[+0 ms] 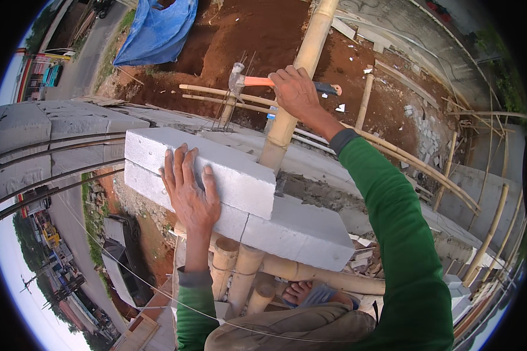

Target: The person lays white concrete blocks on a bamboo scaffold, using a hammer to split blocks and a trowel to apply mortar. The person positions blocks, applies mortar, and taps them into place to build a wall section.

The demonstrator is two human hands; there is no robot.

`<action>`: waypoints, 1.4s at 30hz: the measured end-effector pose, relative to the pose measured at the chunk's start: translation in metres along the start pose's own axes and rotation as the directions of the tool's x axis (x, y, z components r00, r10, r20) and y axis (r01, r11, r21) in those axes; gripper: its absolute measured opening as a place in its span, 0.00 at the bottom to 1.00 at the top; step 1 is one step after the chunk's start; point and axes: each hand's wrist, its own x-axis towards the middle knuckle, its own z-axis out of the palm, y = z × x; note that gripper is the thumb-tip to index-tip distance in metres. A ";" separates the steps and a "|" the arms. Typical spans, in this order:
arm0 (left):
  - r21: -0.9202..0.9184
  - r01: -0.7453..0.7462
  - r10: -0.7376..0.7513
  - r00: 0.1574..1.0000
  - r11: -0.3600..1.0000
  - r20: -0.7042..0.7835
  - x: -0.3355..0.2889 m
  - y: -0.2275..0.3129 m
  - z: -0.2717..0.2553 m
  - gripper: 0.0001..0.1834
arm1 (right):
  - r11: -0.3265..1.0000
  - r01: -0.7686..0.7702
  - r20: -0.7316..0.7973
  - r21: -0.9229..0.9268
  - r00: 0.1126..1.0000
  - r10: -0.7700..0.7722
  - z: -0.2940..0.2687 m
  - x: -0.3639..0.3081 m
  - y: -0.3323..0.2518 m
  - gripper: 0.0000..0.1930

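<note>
My right hand is wrapped round the handle of a claw hammer, raised beyond the wall. The hammer has an orange and black handle, and its metal head points left. My left hand lies spread against the near face of a pale lightweight block, fingertips near its top edge. That block rests on a lower course of similar blocks, which reaches further right. Grey mortar shows on the wall just behind the blocks.
Upright behind the wall stands a thick bamboo pole. Dark steel bars run to the blocks from the left. Bamboo scaffolding lies beneath me, my foot on it. Far below are red soil, a blue tarp and a road.
</note>
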 end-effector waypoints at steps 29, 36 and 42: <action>-0.008 0.028 -0.028 0.999 1.000 0.029 0.001 0.003 -0.004 0.25 | 0.975 -0.218 -0.101 0.039 0.970 0.221 0.039 0.008 0.006 0.06; 0.010 -0.008 0.009 0.999 1.000 -0.043 -0.002 -0.003 0.000 0.23 | 0.980 -0.196 -0.024 0.028 0.980 0.196 0.038 0.006 0.008 0.13; -0.061 0.012 -0.019 0.994 0.998 -0.111 -0.006 -0.005 0.005 0.25 | 0.985 -0.160 -0.055 -0.060 0.986 0.157 0.056 0.000 0.021 0.16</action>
